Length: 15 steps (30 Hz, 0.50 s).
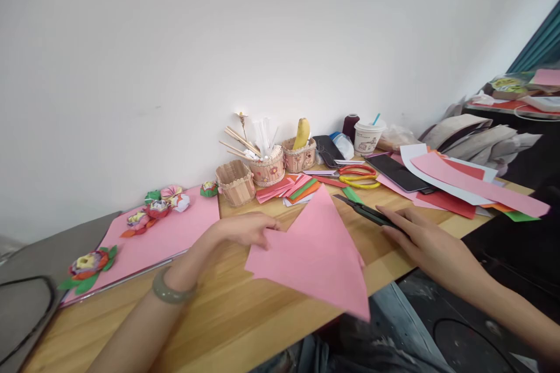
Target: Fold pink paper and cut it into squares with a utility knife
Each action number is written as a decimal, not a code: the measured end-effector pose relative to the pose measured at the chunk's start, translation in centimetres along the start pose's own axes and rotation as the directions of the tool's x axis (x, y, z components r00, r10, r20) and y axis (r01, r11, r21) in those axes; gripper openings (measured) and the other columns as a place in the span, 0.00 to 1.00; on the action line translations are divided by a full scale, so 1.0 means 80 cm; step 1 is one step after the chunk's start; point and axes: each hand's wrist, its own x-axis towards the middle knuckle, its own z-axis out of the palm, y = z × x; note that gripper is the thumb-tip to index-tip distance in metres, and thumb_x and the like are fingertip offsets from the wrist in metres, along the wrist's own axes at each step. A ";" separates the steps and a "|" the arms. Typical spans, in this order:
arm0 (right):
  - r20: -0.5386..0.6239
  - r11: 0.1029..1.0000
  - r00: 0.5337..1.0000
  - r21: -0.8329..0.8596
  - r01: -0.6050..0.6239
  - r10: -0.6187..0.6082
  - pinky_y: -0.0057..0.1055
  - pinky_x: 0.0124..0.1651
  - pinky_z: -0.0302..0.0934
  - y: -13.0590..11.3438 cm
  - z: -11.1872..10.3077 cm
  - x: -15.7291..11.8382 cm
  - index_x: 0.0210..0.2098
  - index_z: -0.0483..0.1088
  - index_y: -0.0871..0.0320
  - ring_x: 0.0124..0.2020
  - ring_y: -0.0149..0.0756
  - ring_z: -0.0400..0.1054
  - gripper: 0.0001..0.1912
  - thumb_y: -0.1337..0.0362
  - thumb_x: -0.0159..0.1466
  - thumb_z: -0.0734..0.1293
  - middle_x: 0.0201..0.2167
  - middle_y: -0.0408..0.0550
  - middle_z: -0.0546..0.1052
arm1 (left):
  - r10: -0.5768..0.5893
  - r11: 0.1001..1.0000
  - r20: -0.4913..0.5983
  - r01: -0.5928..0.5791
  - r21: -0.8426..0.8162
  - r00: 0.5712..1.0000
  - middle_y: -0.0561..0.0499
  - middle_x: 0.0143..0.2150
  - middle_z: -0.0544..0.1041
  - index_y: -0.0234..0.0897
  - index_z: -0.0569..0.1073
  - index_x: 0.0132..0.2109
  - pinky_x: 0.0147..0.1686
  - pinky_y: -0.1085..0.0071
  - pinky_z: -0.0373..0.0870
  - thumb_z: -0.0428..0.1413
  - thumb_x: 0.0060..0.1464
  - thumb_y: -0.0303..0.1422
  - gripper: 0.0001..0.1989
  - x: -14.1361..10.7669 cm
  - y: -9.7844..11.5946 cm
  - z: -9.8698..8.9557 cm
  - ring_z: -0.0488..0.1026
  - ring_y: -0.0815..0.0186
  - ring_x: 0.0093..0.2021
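A large pink paper sheet with angled, uneven edges lies over the wooden table, its lower right corner reaching past the front edge. My left hand, with a bracelet on its wrist, grips this sheet at its upper left edge between thumb and fingers. To the right of the sheet, my right hand holds a dark utility knife. The blade points left, toward the sheet's upper part; whether it touches the paper I cannot tell.
Folded paper flowers lie on a pink board at left. Small baskets stand along the wall, one holding a banana. Scissors, coloured paper strips, a phone and a lidded cup occupy the right side.
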 end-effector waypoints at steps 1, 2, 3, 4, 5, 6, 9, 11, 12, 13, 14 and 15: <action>-0.010 1.000 1.000 -0.021 -0.017 0.017 0.39 0.29 0.66 0.000 0.004 0.002 0.56 0.68 0.60 0.39 0.50 0.71 0.28 0.51 0.67 0.51 0.39 0.57 0.73 | -0.001 1.000 0.014 0.001 -0.009 1.000 0.51 0.42 0.76 0.36 0.74 0.45 0.39 0.72 0.64 0.58 0.46 0.24 0.16 -0.005 0.000 -0.005 0.71 0.61 0.43; -0.017 0.999 1.000 -0.036 -0.027 0.027 0.41 0.29 0.66 -0.002 0.008 0.003 0.55 0.69 0.60 0.39 0.51 0.71 0.28 0.52 0.67 0.51 0.38 0.57 0.73 | 0.002 1.000 0.027 -0.001 -0.021 1.000 0.52 0.39 0.76 0.36 0.75 0.41 0.38 0.73 0.64 0.58 0.46 0.24 0.12 -0.010 0.001 -0.009 0.71 0.62 0.40; -0.020 0.999 0.999 -0.043 -0.030 0.029 0.42 0.29 0.66 -0.005 0.012 0.005 0.54 0.70 0.60 0.38 0.52 0.71 0.27 0.52 0.67 0.51 0.38 0.57 0.73 | 0.007 0.999 0.038 -0.005 -0.034 0.999 0.52 0.37 0.75 0.36 0.76 0.38 0.36 0.75 0.64 0.58 0.46 0.24 0.10 -0.015 0.002 -0.014 0.71 0.64 0.39; -0.022 0.999 0.999 -0.043 -0.027 0.026 0.44 0.31 0.66 -0.008 0.015 0.006 0.53 0.70 0.60 0.39 0.52 0.71 0.27 0.53 0.66 0.51 0.38 0.58 0.73 | 0.014 0.999 0.051 -0.011 -0.050 0.999 0.52 0.36 0.75 0.36 0.77 0.36 0.36 0.75 0.64 0.58 0.47 0.25 0.07 -0.020 0.004 -0.018 0.71 0.65 0.38; -0.024 0.999 1.000 -0.036 -0.020 0.019 0.46 0.33 0.66 -0.013 0.017 0.008 0.52 0.71 0.60 0.40 0.53 0.70 0.27 0.53 0.66 0.51 0.39 0.59 0.73 | 0.022 0.998 0.065 -0.017 -0.065 0.998 0.53 0.35 0.74 0.36 0.77 0.35 0.35 0.76 0.63 0.57 0.48 0.26 0.06 -0.025 0.005 -0.022 0.71 0.67 0.36; -0.030 1.000 0.999 -0.024 -0.013 0.012 0.50 0.37 0.66 -0.018 0.019 0.009 0.51 0.71 0.61 0.42 0.55 0.69 0.27 0.53 0.66 0.51 0.40 0.61 0.73 | 0.028 0.997 0.078 -0.022 -0.080 0.997 0.53 0.35 0.74 0.36 0.77 0.34 0.35 0.77 0.63 0.57 0.49 0.27 0.05 -0.029 0.007 -0.026 0.71 0.68 0.36; -0.060 0.999 0.998 0.045 0.016 -0.014 0.63 0.51 0.56 -0.041 0.012 0.008 0.53 0.69 0.65 0.53 0.62 0.63 0.29 0.52 0.67 0.51 0.50 0.68 0.70 | 0.024 0.994 0.089 -0.014 -0.111 0.996 0.53 0.34 0.75 0.37 0.78 0.34 0.35 0.77 0.63 0.56 0.51 0.29 0.06 -0.038 0.012 -0.033 0.71 0.68 0.35; -0.045 0.989 0.997 0.126 0.071 -0.066 0.58 0.55 0.55 -0.064 -0.001 0.003 0.57 0.67 0.61 0.56 0.56 0.61 0.29 0.51 0.68 0.50 0.55 0.65 0.68 | 0.003 0.992 0.069 0.006 -0.123 0.998 0.53 0.34 0.76 0.36 0.78 0.35 0.34 0.76 0.63 0.55 0.53 0.33 0.08 -0.040 0.016 -0.035 0.71 0.67 0.35; -0.012 0.974 0.993 0.194 0.114 -0.114 0.50 0.55 0.59 -0.078 -0.009 -0.002 0.59 0.64 0.58 0.56 0.49 0.63 0.28 0.51 0.69 0.49 0.56 0.60 0.69 | -0.008 0.992 0.053 0.014 -0.126 0.999 0.53 0.33 0.76 0.36 0.77 0.36 0.33 0.76 0.63 0.55 0.54 0.35 0.09 -0.041 0.019 -0.035 0.71 0.67 0.35; 0.036 0.950 0.986 0.275 0.148 -0.164 0.41 0.52 0.63 -0.092 -0.017 -0.007 0.62 0.61 0.54 0.54 0.41 0.66 0.27 0.52 0.70 0.47 0.55 0.55 0.71 | -0.016 0.992 0.031 0.019 -0.126 0.999 0.54 0.33 0.75 0.35 0.76 0.36 0.33 0.76 0.63 0.54 0.54 0.37 0.10 -0.041 0.022 -0.034 0.71 0.67 0.34; 0.098 0.902 0.971 0.400 0.164 -0.220 0.34 0.49 0.65 -0.106 -0.025 -0.012 0.65 0.55 0.52 0.52 0.35 0.68 0.27 0.53 0.71 0.45 0.54 0.52 0.72 | -0.019 0.992 0.005 0.019 -0.126 1.000 0.54 0.33 0.75 0.35 0.76 0.36 0.33 0.76 0.62 0.54 0.55 0.38 0.10 -0.041 0.026 -0.032 0.71 0.66 0.35; 0.170 0.805 0.945 0.578 0.134 -0.279 0.32 0.47 0.66 -0.119 -0.030 -0.017 0.67 0.50 0.54 0.52 0.35 0.69 0.29 0.50 0.71 0.47 0.55 0.54 0.71 | -0.017 0.992 -0.026 0.013 -0.127 1.000 0.54 0.34 0.75 0.36 0.75 0.37 0.34 0.75 0.63 0.54 0.55 0.38 0.10 -0.041 0.031 -0.031 0.71 0.66 0.36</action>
